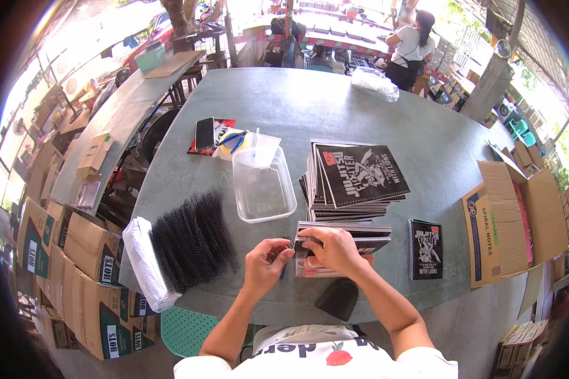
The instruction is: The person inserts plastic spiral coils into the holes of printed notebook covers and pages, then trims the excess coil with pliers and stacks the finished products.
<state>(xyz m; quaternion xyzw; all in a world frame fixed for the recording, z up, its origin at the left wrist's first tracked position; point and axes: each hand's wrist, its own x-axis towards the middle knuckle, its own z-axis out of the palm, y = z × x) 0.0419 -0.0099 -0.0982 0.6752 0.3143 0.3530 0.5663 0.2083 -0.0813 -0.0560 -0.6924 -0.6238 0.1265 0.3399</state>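
My left hand (269,262) is closed in a pinch at the left edge of a stack of notebooks (316,271). A small dark piece shows at its fingertips, and a bit of blue shows just below; what it holds is too small to make out. My right hand (332,247) is closed over the top notebook's left edge, fingers curled down onto it. Behind my hands rises a taller pile of black spiral notebooks (360,174) with printed covers. One more black notebook (426,250) lies flat to the right. A bundle of black spiral coils (193,240) lies to the left.
A clear plastic tub (264,189), blue-handled pliers (235,140) and a phone (205,134) are on the grey table (253,101). An open carton (493,221) stands at right. A dark rounded object (337,300) sits at the near edge. Another person (412,47) stands far right.
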